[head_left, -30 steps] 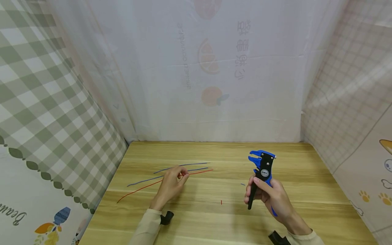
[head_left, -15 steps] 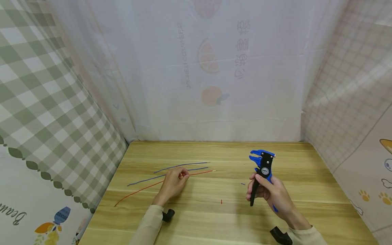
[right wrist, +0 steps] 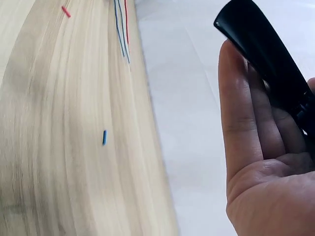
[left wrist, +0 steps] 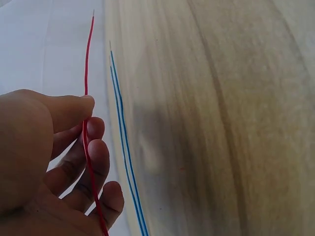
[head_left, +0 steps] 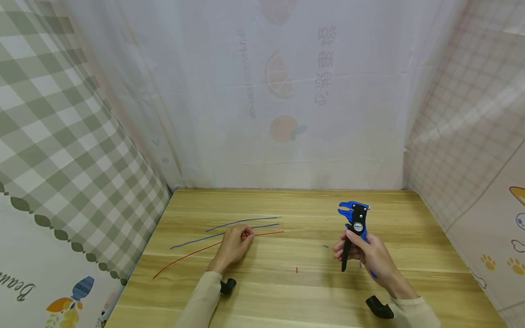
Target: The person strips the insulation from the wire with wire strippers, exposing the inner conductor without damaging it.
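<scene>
My left hand (head_left: 234, 247) pinches a red wire (left wrist: 87, 64) between thumb and index finger. Bare metal shows at the wire's far tip in the left wrist view. Just behind that hand lie two blue wires (head_left: 193, 241), both with stripped ends. Over the table's right side, my right hand (head_left: 376, 258) holds a blue-and-black wire stripper (head_left: 358, 217) upright, thumb across its body. The tool's blue nose points left and its jaws stand apart. In the right wrist view the black handle (right wrist: 261, 42) rests against fingers that are fairly straight.
A short blue insulation scrap (head_left: 326, 246) lies left of the right hand, and a red scrap (head_left: 297, 270) lies nearer the middle. The wooden table (head_left: 262, 300) meets a white curtain (head_left: 229, 150) at its back edge. Fabric walls hang on both sides.
The right hand has shifted slightly right with the wire stripper, its fingers loosening off the black handle. The red wire's stripped end has dipped a little; the left hand has edged slightly right.
</scene>
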The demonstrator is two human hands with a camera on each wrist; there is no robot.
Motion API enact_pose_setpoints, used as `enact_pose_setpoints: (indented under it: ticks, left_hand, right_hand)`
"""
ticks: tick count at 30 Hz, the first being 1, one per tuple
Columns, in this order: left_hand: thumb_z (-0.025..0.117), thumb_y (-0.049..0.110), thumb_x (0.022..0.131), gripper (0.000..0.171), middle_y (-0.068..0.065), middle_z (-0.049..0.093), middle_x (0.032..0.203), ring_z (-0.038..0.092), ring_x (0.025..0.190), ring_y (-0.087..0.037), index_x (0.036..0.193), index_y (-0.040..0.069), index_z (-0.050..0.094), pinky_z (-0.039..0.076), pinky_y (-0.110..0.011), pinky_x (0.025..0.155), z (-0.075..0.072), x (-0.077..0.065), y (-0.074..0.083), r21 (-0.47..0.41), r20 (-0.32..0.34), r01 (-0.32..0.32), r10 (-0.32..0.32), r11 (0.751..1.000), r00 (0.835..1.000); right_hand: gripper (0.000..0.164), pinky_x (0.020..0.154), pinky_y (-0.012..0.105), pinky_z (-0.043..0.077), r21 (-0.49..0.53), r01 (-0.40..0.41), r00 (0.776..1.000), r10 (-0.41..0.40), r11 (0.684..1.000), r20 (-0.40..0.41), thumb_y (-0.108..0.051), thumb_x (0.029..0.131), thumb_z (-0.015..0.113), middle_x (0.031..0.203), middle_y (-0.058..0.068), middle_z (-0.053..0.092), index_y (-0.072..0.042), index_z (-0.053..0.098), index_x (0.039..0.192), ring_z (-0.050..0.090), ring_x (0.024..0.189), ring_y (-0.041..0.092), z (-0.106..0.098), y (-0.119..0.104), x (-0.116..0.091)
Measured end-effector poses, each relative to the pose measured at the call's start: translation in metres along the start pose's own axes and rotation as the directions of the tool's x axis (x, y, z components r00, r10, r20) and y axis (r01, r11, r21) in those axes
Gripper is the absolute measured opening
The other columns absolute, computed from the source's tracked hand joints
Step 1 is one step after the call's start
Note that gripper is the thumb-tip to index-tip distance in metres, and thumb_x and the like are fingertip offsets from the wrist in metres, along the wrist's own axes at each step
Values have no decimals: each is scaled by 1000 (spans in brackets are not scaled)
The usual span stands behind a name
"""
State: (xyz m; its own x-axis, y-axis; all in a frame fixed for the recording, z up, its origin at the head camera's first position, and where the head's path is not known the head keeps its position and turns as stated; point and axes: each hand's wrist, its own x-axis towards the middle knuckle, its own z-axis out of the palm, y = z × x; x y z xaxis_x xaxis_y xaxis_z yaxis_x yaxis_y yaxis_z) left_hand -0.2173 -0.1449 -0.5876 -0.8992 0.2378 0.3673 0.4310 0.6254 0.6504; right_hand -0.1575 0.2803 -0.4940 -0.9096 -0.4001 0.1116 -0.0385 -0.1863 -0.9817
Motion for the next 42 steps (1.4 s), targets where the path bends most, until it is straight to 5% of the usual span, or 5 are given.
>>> enact_pose_setpoints:
  ticks: [7, 14, 21, 30, 42]
  left_hand:
    - [83, 11, 102, 12, 6, 75, 91, 61, 82, 1, 95, 18, 77, 52, -20, 72, 16, 1, -27, 48, -15, 33, -33, 998, 999]
    - [81, 13, 104, 10, -3, 76, 90, 65, 80, -12, 94, 12, 78, 52, -26, 70, 12, -1, -18, 47, -66, -42, 45, 998, 997]
    - [83, 14, 101, 10, 0, 77, 90, 65, 82, -13, 92, 15, 79, 47, -30, 76, 12, -1, -11, 108, -82, -9, 18, 994, 996]
    - [86, 9, 99, 10, -1, 77, 92, 67, 91, -20, 93, 14, 81, 46, -38, 86, -1, 2, 24, 189, 7, 164, -168, 968, 986]
    - [87, 9, 98, 11, -1, 77, 91, 67, 89, -19, 91, 15, 81, 47, -37, 84, -1, 1, 24, 200, -1, 169, -173, 965, 985]
  right_hand:
    - [31, 84, 38, 71, -80, -125, 983, 112, 989, -148, -22, 123, 49, 100, 3, 84, -3, 72, 116, 85, 90, 19, -6, 10, 7]
    - [37, 91, 31, 68, -184, -273, 927, 207, 944, -312, -31, 119, 60, 117, 9, 77, 3, 75, 121, 78, 105, 16, -4, 20, 23]
    - [53, 89, 28, 67, -219, -317, 914, 235, 923, -331, -29, 117, 66, 117, 5, 84, 18, 64, 141, 79, 105, 11, -4, 34, 43]
    - [46, 77, 30, 64, -336, -366, 902, 242, 868, -358, -32, 111, 74, 102, 7, 85, 11, 74, 127, 74, 82, 10, -5, 53, 69]
    - [42, 67, 26, 59, -361, -397, 900, 282, 844, -332, -25, 109, 73, 84, 1, 72, 10, 66, 131, 70, 70, 15, -4, 70, 101]
